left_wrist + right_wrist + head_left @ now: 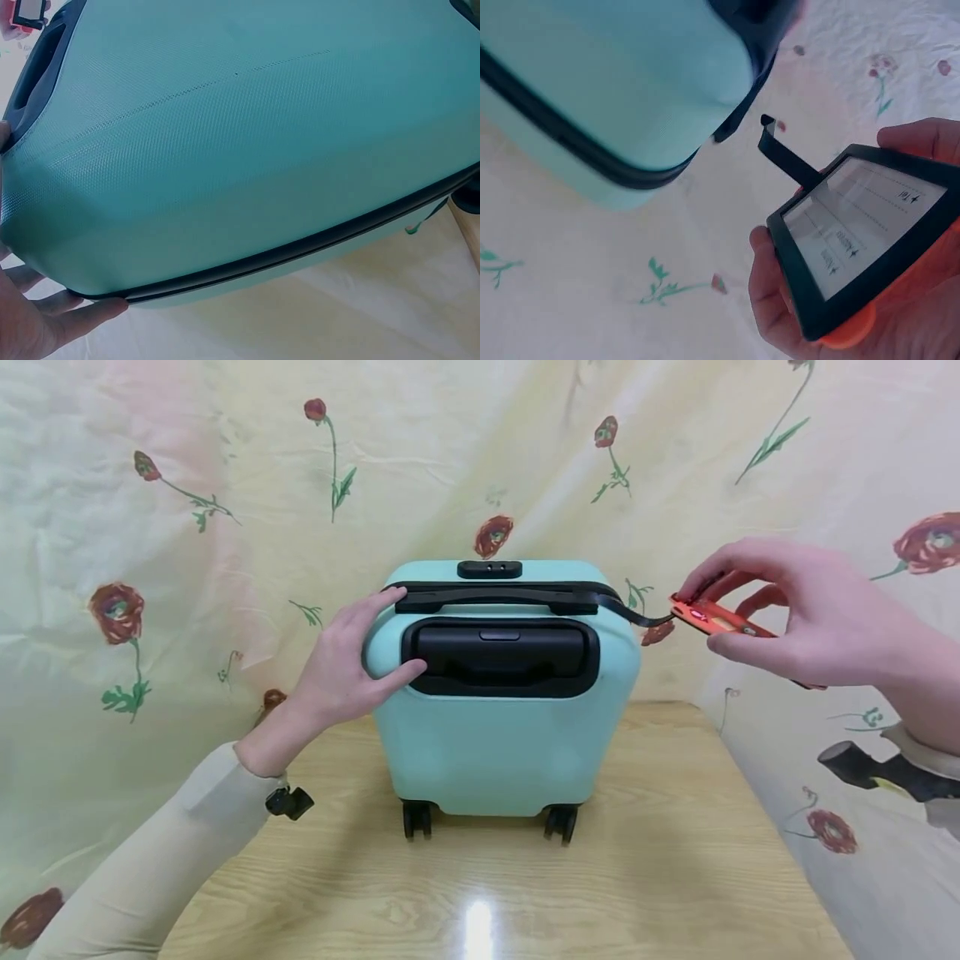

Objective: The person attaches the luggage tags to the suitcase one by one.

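Note:
A mint-green suitcase [495, 752] stands upright on its wheels. My left hand [345, 656] holds its upper left corner, with the thumb at the edge of the black handle recess. In the left wrist view, the fingers [79, 319] touch the side by the black seam. Off the suitcase's right side, my right hand [802, 610] grips an orange luggage tag [723, 619] with a picture on its face. The right wrist view shows its black-framed back with a white address card [862, 214]. A black strap [637, 617] reaches from the tag toward the black carry handle [495, 597]; I cannot tell whether it is fastened.
A wooden table [480, 877] bears the suitcase. Cloth printed with red flowers [492, 535] hangs behind and along both sides. A dark combination lock [489, 569] sits on the suitcase's top, behind the carry handle.

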Available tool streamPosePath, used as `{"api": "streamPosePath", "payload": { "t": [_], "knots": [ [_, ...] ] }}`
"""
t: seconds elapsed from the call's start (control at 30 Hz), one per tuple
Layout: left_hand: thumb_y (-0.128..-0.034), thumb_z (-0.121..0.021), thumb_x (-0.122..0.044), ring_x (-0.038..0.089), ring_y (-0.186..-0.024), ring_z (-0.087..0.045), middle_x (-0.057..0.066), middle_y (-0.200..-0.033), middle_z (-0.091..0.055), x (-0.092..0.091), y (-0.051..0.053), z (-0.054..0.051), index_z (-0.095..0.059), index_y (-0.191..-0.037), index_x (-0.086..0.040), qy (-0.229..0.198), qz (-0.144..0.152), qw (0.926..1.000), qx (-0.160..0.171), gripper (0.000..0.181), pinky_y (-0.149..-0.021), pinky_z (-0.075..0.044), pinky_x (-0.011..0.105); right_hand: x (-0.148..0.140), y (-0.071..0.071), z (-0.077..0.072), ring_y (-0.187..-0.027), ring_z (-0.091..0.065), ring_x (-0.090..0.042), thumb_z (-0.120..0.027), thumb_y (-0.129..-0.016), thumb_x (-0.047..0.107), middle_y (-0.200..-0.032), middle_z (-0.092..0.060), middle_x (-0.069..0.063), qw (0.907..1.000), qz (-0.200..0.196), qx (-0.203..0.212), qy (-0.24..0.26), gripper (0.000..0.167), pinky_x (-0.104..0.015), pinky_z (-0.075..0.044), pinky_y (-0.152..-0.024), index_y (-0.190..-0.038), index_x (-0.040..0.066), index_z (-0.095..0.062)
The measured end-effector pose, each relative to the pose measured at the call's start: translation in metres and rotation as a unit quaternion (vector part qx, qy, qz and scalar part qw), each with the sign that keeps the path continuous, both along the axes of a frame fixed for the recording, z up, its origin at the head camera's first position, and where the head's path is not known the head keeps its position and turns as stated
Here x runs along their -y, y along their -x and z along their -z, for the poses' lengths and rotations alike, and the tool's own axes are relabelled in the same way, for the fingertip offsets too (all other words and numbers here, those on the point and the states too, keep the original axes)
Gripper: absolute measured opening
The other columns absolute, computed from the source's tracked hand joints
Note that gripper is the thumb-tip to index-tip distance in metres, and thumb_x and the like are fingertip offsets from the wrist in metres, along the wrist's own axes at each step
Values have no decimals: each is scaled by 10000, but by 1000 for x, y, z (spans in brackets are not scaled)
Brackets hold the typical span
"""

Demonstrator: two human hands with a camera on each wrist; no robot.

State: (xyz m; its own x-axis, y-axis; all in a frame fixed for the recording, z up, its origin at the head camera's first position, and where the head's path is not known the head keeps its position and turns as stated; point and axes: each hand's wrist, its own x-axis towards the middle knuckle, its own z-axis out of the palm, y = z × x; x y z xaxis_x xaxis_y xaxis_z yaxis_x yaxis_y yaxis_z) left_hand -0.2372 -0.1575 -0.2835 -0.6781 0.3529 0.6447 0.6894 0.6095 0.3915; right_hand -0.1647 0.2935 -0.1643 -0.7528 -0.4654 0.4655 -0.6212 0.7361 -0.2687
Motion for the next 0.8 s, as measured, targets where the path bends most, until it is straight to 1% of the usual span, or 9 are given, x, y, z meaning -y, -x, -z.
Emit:
{"api": "streamPosePath", "payload": {
  "t": [0.17, 0.23, 0.33, 0.43, 0.57, 0.6, 0.63, 0.73, 0.8],
  "knots": [
    [-878, -867, -357, 371, -1467, -510, 117, -1600, -543, -1, 1, -2, -469, -1599, -207, 0, 35, 10000, -3, 837, -1149, -469, 606, 13, -1, -10, -954, -687, -58, -793, -826, -100, -1105, -741, 56, 9962, -688, 533, -46, 503, -111, -554, -794, -1207, 221, -722],
    [-877, -867, -349, 373, -1463, -513, 121, -1595, -547, -1, 1, -2, -472, -1597, -202, -17, 45, 10000, -4, 834, -1144, -472, 610, 19, 0, -13, -955, -691, -69, -785, -842, -77, -1080, -747, 56, 9947, -771, 676, -121, 490, -128, -565, -800, -1202, 247, -719],
    [-875, -867, -347, 365, -1462, -515, 122, -1593, -548, -1, 1, -2, -474, -1595, -192, -20, 52, 10000, -26, 835, -1150, -469, 603, 27, 2, -13, -964, -694, -69, -792, -854, -35, -1061, -747, 59, 9936, -694, 869, -176, 462, -143, -579, -797, -1193, 268, -720],
    [-872, -871, -346, 359, -1459, -519, 122, -1589, -551, -1, 1, -1, -476, -1593, -188, -21, 76, 10000, -55, 837, -1154, -467, 597, 34, 4, -13, -970, -698, -64, -808, -879, 29, -1069, -744, 54, 9925, -384, 1145, -172, 400, -172, -588, -770, -1186, 271, -727],
    [-869, -872, -342, 358, -1461, -517, 121, -1589, -550, -1, 1, 0, -479, -1590, -193, -43, 108, 9999, -53, 835, -1159, -462, 601, 44, 7, -15, -949, -718, -69, -811, -921, 101, -1112, -747, 9, 9862, -13, 1652, -146, 322, -231, -605, -721, -1189, 258, -728],
    [-868, -872, -338, 359, -1463, -515, 122, -1588, -550, -1, 1, 0, -480, -1590, -194, -50, 114, 9999, -46, 834, -1161, -457, 606, 46, 8, -16, -853, -725, -93, -800, -934, 115, -1130, -746, -11, 9837, 24, 1792, -153, 307, -245, -604, -710, -1195, 257, -723],
    [-868, -872, -335, 358, -1464, -513, 122, -1587, -549, -1, 1, 1, -481, -1589, -197, -57, 116, 9999, -34, 831, -1161, -455, 609, 48, 9, -18, -862, -727, -99, -787, -944, 116, -1144, -743, -23, 9815, 29, 1911, -153, 293, -252, -603, -717, -1195, 253, -722],
    [-868, -872, -326, 354, -1459, -513, 124, -1577, -553, -1, 1, 0, -483, -1586, -199, -67, 124, 9999, -30, 827, -1165, -450, 613, 53, 13, -23, -916, -731, -112, -758, -966, 136, -1187, -734, -12, 9770, -20, 2119, -238, 258, -217, -567, -815, -1194, 251, -722],
    [-867, -873, -327, 347, -1454, -515, 126, -1568, -556, -1, 2, 0, -481, -1586, -199, -52, 133, 9999, -50, 829, -1168, -449, 606, 54, 14, -27, -963, -730, -131, -747, -974, 149, -1205, -729, 8, 9750, -29, 2202, -297, 237, -239, -547, -837, -1183, 259, -729]
  ]
}}
